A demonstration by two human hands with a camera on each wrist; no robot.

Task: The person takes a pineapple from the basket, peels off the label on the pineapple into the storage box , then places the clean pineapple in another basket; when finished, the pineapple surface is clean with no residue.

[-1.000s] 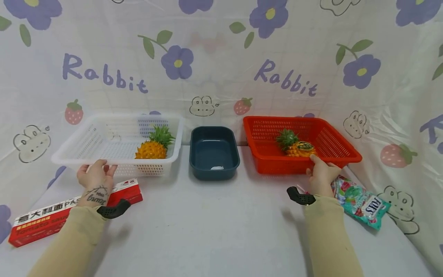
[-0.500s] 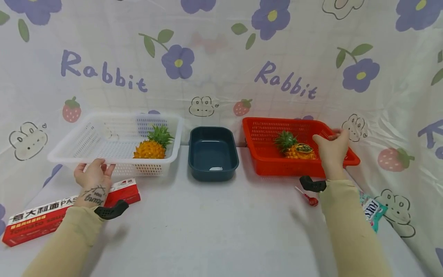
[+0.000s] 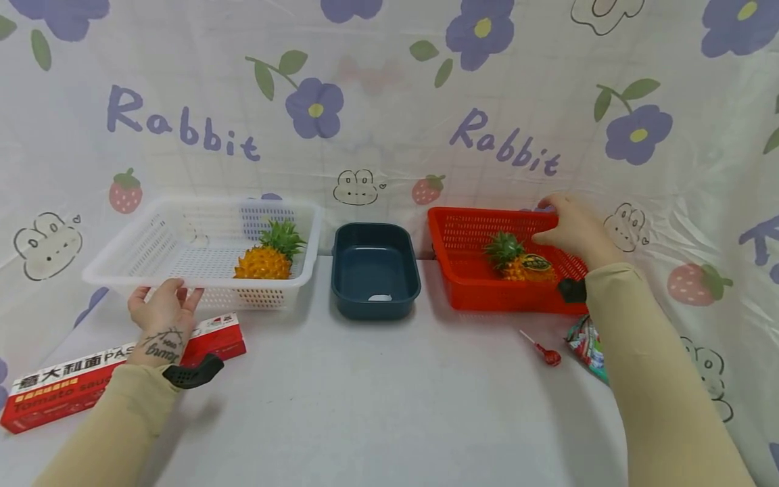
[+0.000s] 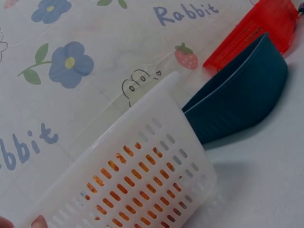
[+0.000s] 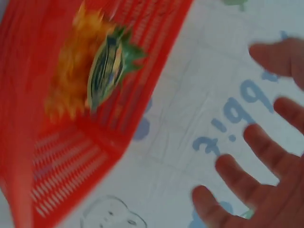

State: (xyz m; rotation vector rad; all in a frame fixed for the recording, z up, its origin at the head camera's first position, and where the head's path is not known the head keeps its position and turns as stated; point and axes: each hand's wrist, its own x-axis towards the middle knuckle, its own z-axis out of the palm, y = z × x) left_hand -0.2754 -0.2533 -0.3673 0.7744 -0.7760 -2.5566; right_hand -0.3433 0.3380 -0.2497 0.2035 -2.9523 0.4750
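Observation:
My left hand (image 3: 161, 311) holds the front rim of the white plastic basket (image 3: 243, 284), its fingertips at the edge. A small pineapple (image 3: 264, 262) sits in that basket, seen as orange through the slots in the left wrist view. Over the back right corner of the red plastic basket (image 3: 499, 294), my right hand (image 3: 569, 226) is raised with nothing in it. Its fingers are spread in the right wrist view, apart from the basket. Inside the red basket lies another pineapple (image 3: 517, 270) bearing a dark oval label (image 5: 105, 71).
A dark blue tub (image 3: 376, 304) stands between the baskets. A red pasta box (image 3: 67, 392) lies under my left forearm. On the right are a red lollipop (image 3: 550, 356) and a green candy bag (image 3: 587, 348), partly hidden by my right sleeve. A printed cloth (image 3: 377, 101) hangs behind.
My right hand has left the red basket's front rim and moved up and back to its far right corner. The lollipop has come into view. My left hand has stayed on the white basket.

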